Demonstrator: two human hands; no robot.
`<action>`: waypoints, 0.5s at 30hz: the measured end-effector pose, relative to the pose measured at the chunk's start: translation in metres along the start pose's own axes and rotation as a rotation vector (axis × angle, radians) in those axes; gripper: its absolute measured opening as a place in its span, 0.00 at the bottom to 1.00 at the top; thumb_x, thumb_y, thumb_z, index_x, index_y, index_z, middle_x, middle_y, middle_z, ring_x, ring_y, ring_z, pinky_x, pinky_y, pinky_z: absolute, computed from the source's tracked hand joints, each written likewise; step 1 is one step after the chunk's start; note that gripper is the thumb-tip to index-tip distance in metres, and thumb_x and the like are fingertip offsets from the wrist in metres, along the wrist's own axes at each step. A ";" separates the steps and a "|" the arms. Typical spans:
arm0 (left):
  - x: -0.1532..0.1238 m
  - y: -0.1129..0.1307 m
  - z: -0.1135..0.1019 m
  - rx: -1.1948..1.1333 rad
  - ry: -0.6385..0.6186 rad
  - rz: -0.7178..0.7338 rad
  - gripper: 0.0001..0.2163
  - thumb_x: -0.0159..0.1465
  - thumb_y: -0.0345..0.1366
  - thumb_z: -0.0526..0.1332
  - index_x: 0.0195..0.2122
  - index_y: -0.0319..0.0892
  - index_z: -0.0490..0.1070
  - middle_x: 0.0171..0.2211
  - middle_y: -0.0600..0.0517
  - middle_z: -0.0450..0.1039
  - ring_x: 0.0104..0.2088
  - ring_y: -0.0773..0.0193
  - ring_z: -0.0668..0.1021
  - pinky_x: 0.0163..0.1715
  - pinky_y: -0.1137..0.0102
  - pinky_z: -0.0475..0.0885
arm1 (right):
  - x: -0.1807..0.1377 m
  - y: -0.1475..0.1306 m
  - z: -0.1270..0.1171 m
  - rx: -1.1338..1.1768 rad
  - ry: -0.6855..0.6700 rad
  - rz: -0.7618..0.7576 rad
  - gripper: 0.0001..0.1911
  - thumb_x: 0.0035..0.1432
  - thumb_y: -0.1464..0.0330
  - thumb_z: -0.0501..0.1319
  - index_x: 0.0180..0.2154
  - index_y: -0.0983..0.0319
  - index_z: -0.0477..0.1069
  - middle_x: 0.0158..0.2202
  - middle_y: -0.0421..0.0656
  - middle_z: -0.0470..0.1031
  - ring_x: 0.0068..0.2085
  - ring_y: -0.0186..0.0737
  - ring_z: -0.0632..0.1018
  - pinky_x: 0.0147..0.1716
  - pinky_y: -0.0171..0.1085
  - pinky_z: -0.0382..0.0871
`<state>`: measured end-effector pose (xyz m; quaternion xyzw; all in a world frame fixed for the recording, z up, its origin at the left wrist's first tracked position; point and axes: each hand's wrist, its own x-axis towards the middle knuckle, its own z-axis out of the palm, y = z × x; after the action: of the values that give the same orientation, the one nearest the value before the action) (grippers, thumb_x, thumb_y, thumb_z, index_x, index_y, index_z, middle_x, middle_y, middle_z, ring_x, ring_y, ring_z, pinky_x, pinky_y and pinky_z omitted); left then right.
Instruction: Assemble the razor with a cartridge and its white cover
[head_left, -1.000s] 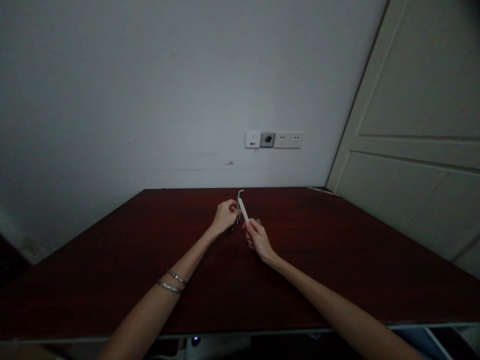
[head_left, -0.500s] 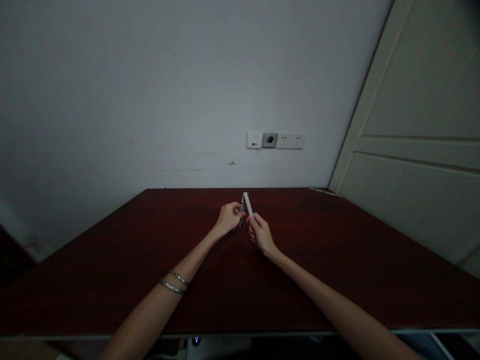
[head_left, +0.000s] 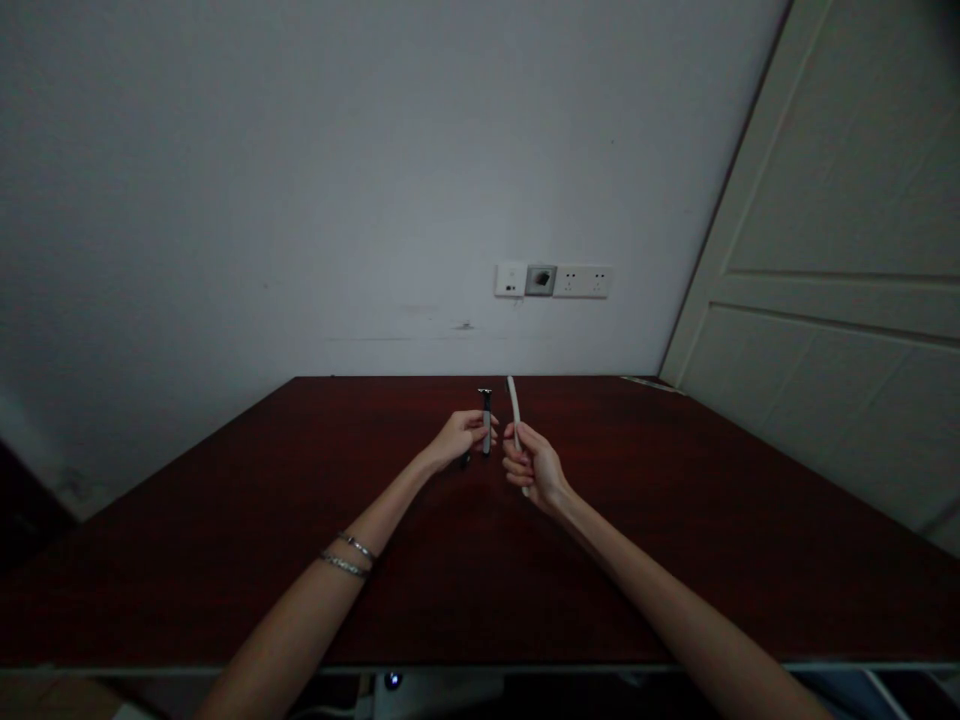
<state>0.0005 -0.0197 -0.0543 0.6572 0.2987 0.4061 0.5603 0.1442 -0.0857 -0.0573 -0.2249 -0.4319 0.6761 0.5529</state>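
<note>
My left hand point(head_left: 457, 437) is closed on a razor point(head_left: 487, 432) with a grey and black handle, held upright with its T-shaped head at the top. In my right hand point(head_left: 541, 468) is a slim, slightly curved white stick that looks like a toothbrush point(head_left: 514, 400), dark along the left of its upper end. Its lower end pokes out beneath my fingers. The two things stand side by side, a small gap apart. A small black item point(head_left: 466, 459) shows just below my left hand; its kind is too small to make out.
Both hands are over a dark red-brown tabletop point(head_left: 360, 620). Behind it rises a pale wall with a row of sockets point(head_left: 553, 281). A cream panelled door point(head_left: 825, 300) stands along the right side. Under the front edge, a small lit device point(head_left: 393, 681) is visible.
My right hand has drawn the white toothbrush rightward, away from the razor; their tops were together before. The razor has turned to show its head and grey handle.
</note>
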 end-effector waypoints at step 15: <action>-0.004 0.003 0.004 -0.090 -0.075 -0.024 0.12 0.49 0.37 0.66 0.30 0.35 0.69 0.25 0.53 0.68 0.27 0.69 0.72 0.31 0.72 0.69 | -0.003 0.014 0.009 -0.012 -0.010 0.041 0.14 0.52 0.57 0.56 0.29 0.59 0.55 0.13 0.27 0.48 0.13 0.23 0.44 0.11 0.24 0.35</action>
<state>0.0023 -0.0257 -0.0527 0.6427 0.2667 0.3873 0.6048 0.1302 -0.0921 -0.0643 -0.2339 -0.4339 0.6859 0.5353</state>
